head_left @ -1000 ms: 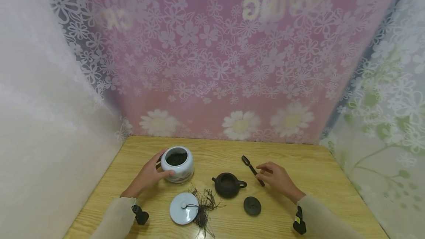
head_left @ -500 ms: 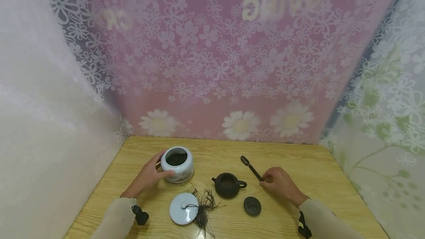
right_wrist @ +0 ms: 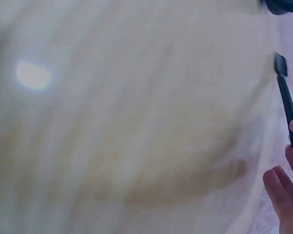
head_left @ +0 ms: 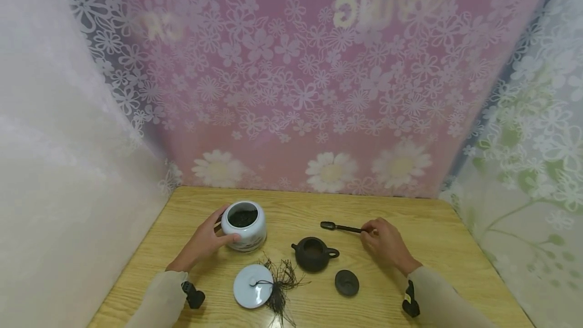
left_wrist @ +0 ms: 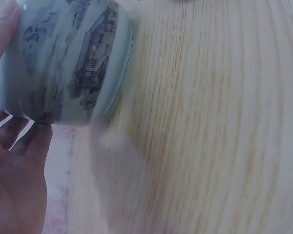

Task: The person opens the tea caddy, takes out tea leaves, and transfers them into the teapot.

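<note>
My left hand (head_left: 206,241) grips the side of a white ceramic jar (head_left: 253,237) whose wide mouth shows dark tea leaves (head_left: 243,218) inside. In the left wrist view the jar (left_wrist: 63,63) bears a painted landscape, with thumb and fingers around it. My right hand (head_left: 386,243) pinches the handle end of a dark tea scoop (head_left: 346,228), its small scoop head pointing left. The right wrist view shows the scoop (right_wrist: 286,100) between thumb and finger, the other fingers spread below. Between the hands sits a dark, lidless teapot (head_left: 312,255), its spout toward the left.
A white jar lid (head_left: 248,292) lies on the wooden table (head_left: 410,216) at the front left. Dark thread-like strands (head_left: 280,287) spread beside it. The teapot's round dark lid (head_left: 347,283) lies in front of the pot. Patterned curtains (head_left: 296,90) stand behind and at the sides.
My right hand has taken hold of the scoop's handle end and lifted it. The scoop has swung from slanting to nearly level across the view. The left hand and jar have stayed put.
</note>
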`<state>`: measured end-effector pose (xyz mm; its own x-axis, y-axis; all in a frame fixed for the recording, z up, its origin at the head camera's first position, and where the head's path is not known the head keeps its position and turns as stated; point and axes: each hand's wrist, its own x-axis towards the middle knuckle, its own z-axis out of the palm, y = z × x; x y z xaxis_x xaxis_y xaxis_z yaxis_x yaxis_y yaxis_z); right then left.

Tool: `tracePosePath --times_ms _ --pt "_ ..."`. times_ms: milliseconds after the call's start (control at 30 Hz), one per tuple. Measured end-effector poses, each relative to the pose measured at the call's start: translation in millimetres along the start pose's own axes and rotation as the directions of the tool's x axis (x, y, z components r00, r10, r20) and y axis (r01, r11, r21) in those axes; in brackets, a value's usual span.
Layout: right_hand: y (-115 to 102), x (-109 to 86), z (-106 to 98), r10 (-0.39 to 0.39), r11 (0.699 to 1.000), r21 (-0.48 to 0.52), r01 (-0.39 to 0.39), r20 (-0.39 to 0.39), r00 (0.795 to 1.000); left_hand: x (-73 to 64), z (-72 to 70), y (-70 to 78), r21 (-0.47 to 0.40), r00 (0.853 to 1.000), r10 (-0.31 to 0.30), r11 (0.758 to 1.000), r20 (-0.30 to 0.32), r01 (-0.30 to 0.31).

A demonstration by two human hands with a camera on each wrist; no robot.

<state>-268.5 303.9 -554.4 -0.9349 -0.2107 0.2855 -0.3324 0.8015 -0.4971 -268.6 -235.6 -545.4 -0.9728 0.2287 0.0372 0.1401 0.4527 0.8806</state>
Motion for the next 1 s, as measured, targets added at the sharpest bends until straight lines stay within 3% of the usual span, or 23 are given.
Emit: tracePosePath --times_ms 267,467,600,1000 --pt "-6.1 19.2 -8.8 0.025 0.994 0.106 -0.024 -0.005 1.0 -0.2 -0.1 -0.2 -0.009 1.0 0.002 1.0 -0.007 -0.002" --pt "-23.6 36.6 -16.3 0.043 0.978 0.206 -0.041 -0.003 0.999 -1.5 0.5 1.6 -0.003 1.0 0.001 1.0 -0.005 -0.001" --pt "-42.1 50.3 -20.5 0.033 0.973 0.229 -0.03 -0.007 0.999 -1.5 0.9 2.7 -0.005 1.0 -0.002 1.0 -0.004 0.002" --pt "-123.7 90.9 -27.2 -0.13 0.949 0.285 0.135 -0.036 0.991 0.5 0.3 -1.2 -0.02 1.0 -0.005 1.0 -0.004 0.005"
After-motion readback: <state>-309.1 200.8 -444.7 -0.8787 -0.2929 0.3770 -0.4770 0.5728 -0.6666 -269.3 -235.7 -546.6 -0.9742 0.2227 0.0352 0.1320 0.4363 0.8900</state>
